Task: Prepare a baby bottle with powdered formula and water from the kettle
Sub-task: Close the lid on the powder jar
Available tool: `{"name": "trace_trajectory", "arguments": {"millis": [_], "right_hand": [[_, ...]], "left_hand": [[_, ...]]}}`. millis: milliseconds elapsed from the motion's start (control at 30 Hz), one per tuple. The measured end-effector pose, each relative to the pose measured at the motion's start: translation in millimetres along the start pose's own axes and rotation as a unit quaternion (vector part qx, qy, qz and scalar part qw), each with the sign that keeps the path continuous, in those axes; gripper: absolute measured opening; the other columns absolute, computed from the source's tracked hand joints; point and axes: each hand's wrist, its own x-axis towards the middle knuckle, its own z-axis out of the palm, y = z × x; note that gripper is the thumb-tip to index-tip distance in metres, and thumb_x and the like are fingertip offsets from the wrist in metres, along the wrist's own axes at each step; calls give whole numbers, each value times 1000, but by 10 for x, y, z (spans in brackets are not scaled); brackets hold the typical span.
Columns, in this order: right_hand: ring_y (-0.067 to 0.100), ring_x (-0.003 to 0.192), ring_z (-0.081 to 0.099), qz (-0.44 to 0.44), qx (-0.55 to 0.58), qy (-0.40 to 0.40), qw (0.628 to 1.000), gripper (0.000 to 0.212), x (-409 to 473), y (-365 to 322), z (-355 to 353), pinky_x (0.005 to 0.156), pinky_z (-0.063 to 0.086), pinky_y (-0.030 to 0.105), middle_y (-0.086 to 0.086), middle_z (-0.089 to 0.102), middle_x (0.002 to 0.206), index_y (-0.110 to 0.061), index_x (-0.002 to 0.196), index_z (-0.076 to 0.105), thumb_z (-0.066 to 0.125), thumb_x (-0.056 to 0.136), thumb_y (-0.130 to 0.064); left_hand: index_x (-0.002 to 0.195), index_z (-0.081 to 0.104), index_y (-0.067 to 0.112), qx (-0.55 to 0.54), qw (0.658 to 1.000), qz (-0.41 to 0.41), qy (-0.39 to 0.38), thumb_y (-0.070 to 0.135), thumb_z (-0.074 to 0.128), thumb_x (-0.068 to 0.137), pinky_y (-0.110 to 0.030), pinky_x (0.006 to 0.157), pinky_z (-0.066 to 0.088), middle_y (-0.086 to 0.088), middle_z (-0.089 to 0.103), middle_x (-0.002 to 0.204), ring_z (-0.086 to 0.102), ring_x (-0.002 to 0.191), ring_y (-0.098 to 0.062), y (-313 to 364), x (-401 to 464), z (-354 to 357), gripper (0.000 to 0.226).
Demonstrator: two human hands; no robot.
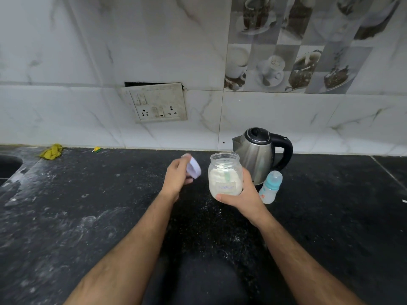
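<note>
My right hand [244, 194] grips a clear jar [225, 175] of white formula powder, lifted a little above the black counter; a pale green scoop handle shows inside it and its mouth is uncovered. My left hand [177, 179] holds the jar's white lid [193, 167], tilted on edge, just left of the jar. A steel kettle [259, 154] with a black lid and handle stands behind the jar against the wall. To the kettle's right stands a baby bottle [270, 187] with a teal collar and its teat on.
The black stone counter [88, 205] has white smears and powder specks. A sink edge [8, 166] lies at far left. A yellow cloth [51, 151] and a small yellow scrap [97, 149] sit by the wall. A switch and socket plate [155, 104] hangs on the tiled wall.
</note>
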Motion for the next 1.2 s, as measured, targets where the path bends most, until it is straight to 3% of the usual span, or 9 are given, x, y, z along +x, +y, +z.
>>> {"name": "trace_trajectory", "arguments": {"millis": [133,233,400,600,733,800,933,1033,1200], "right_hand": [[-7,111,57,-17,6,1,1000,94,-58,-114,26,84,52,16,-9,54,130,-27,139,34,88,63,-13],[-5,114,57,-27,6,7,1000,97,-101,-201,38,88,51,19,-13,53,130,-30,139,34,86,57,-27],[3,118,59,-40,0,16,999,97,-133,-284,20,94,53,29,-11,56,130,-27,140,35,87,58,-31],[4,114,61,-33,-11,-3,999,96,-215,-312,50,92,55,32,-11,57,127,-26,139,35,88,59,-30],[8,116,61,-36,-3,-10,999,96,-267,-368,71,91,56,35,-8,57,128,-25,138,36,88,57,-30],[7,115,61,-39,-1,-15,999,93,-292,-396,76,91,56,33,-8,57,128,-26,136,38,88,58,-26],[2,113,61,-45,-2,-21,999,90,-317,-451,86,89,54,28,-8,57,128,-28,135,39,87,59,-21],[10,116,61,-46,-3,-15,999,93,-320,-483,75,93,55,37,-4,58,129,-25,137,39,87,57,-27],[0,110,61,-57,-12,-1,998,88,-357,-543,90,88,53,25,-9,57,124,-25,134,40,85,59,-23]], "left_hand": [[129,52,11,-168,985,18,-33,46,52,98,-36,93,56,-15,69,118,69,107,-25,469,-67,122,47],[128,50,9,-212,974,36,-74,35,58,97,-42,101,52,-17,65,125,67,111,-25,667,-211,240,41],[131,50,21,-129,979,68,-143,27,68,90,-32,84,51,-6,68,104,67,84,-12,717,-507,322,46],[112,69,22,28,974,112,-194,33,56,78,-23,83,50,0,70,109,66,94,-7,867,-644,271,38],[111,72,16,107,962,137,-211,44,48,98,-16,85,43,14,69,109,63,98,8,995,-667,189,40],[108,73,16,133,964,142,-183,57,36,100,-19,94,40,24,63,112,56,106,11,1070,-659,171,57],[122,66,34,143,951,176,-209,77,27,88,-29,111,34,12,57,140,48,131,-2,1153,-653,204,67],[123,68,31,187,934,170,-251,62,27,99,-28,109,40,11,65,130,57,121,-1,1185,-698,242,56],[114,74,23,175,939,167,-243,31,49,101,-35,101,50,5,73,113,67,106,-10,1194,-713,311,29]]}}
